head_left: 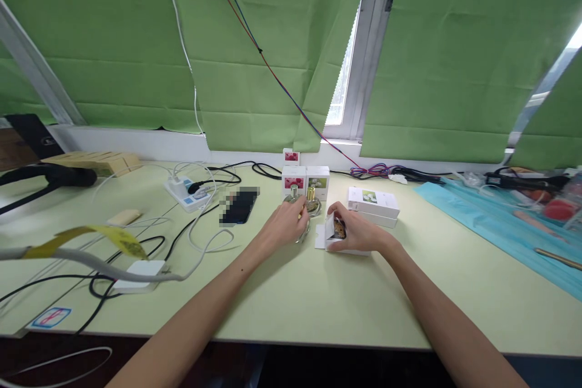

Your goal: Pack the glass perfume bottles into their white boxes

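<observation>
My right hand (359,227) grips a small white box (350,251) that lies on the table with its end flap open to the left. Something brown and speckled (339,229) shows inside the box's open end. My left hand (287,222) is closed just left of that box, in front of two small glass bottles. One bottle has a silver top (294,191), the other a gold top (311,194). What the left fingers pinch is mostly hidden; a bit of yellow and a clear edge show beside them. Behind the bottles stand two white boxes, one with a red flower picture (293,179), one with a green-and-white picture (324,185).
Two stacked white boxes (384,201) lie right of my right hand. A dark phone (239,206), a power strip (182,194) and tangled cables occupy the left. Blue plastic sheeting (491,218) covers the right side. A grey cable with a yellow tag (91,236) crosses the left foreground.
</observation>
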Available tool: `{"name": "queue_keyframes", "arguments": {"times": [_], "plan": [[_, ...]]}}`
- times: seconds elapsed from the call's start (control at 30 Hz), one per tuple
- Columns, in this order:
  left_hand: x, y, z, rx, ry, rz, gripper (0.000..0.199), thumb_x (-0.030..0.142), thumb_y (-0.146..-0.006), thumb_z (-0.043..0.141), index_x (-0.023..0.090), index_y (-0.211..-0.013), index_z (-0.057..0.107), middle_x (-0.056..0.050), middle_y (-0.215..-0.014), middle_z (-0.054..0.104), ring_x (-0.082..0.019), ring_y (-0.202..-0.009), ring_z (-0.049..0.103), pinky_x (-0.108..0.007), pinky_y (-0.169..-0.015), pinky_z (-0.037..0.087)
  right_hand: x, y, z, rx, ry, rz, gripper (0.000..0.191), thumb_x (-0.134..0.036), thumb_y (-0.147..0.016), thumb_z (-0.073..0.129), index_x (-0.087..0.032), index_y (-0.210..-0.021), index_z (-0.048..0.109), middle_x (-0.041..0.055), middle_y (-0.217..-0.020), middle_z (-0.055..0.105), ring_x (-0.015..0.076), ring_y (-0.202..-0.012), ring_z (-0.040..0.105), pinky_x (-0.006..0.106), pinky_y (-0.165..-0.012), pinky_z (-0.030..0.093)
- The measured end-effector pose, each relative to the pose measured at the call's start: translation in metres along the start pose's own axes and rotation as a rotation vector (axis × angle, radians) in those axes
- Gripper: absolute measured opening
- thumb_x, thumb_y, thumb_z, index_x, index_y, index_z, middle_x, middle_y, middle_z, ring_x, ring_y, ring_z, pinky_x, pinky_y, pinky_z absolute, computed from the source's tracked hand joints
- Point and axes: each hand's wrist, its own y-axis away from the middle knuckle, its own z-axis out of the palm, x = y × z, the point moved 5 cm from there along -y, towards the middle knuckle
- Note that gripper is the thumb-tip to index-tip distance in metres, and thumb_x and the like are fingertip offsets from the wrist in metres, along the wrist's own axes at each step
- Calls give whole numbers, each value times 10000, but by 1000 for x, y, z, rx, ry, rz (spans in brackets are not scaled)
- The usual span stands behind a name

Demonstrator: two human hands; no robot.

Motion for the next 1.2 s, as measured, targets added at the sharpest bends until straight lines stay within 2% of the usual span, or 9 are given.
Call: {"name": "queue_keyframes", "arguments": {"times": [0.27,0.53,0.93,1.03,1.2], "plan": [[8,1,2,9,76,21,187,251,-980,346,220,-876,498,21,-611,476,-158,-537,436,-290,-545,265,-2,0,3,1,-3,-6,659,-471,-683,785,-287,-1167,379,3,-976,576,203,-835,524,314,-730,437],[6,0,9,42,154,27,219,281,-992,332,223,-885,514,22,-623,460,-158,-553,452,-292,-567,281,-5,0,3,15,-29,-34,645,-446,-676,786,-279,-1149,380,6,-1002,585,199,-831,528,316,-726,438],[-6,-2,14,112,313,-99,202,267,-953,387,210,-843,546,-11,-747,607,-166,-678,576,-281,-651,408,-9,0,3,22,-47,-47,633,-423,-676,794,-280,-1141,389,4,-971,578,206,-834,539,307,-713,435],[-11,-4,18,93,384,-169,202,285,-939,398,207,-832,550,-5,-713,598,-150,-588,554,-274,-610,427,-8,0,3,26,-40,-54,634,-436,-677,792,-282,-1139,387,5,-988,587,204,-835,538,307,-714,433],[-19,-5,29,21,554,-284,168,310,-932,424,208,-858,536,19,-650,554,-121,-416,497,-247,-429,373,-7,-1,4,32,-48,-64,651,-435,-677,797,-275,-1154,385,6,-987,593,194,-811,543,309,-714,430]]}}
